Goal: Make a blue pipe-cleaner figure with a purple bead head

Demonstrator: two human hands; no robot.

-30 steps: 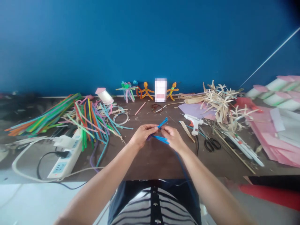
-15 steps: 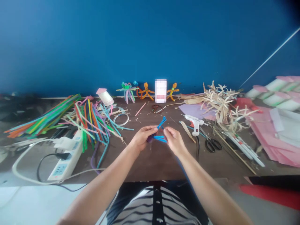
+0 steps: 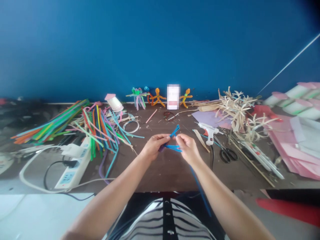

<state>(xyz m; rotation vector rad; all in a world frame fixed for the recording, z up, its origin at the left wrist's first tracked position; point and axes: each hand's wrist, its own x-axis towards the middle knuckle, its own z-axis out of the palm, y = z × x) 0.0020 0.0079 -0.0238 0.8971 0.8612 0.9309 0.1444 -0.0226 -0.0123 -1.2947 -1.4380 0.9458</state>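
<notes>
Above the middle of the dark table, both hands hold a bent blue pipe cleaner (image 3: 174, 147). My left hand (image 3: 155, 146) is closed, its thumb and fingers pinching the blue piece, with a bit of purple beneath the fingers. My right hand (image 3: 188, 146) is closed on the same blue pipe cleaner from the other side. One folded blue end sticks up between the fingertips. A long blue strand hangs down below my right wrist. The exact grip of the fingertips is partly hidden.
Piles of coloured pipe cleaners (image 3: 100, 130) and a power strip (image 3: 72, 171) lie left. Orange figures (image 3: 157, 97) stand near the wall. To the right are a glue gun (image 3: 209, 132), black-handled scissors (image 3: 228, 154), dried husk flowers (image 3: 235, 110) and pink sheets (image 3: 287, 143).
My right hand has shifted slightly right, and the blue strand below its wrist shows more clearly. The whole view has moved a little. Both hands keep hold of the blue pipe cleaner.
</notes>
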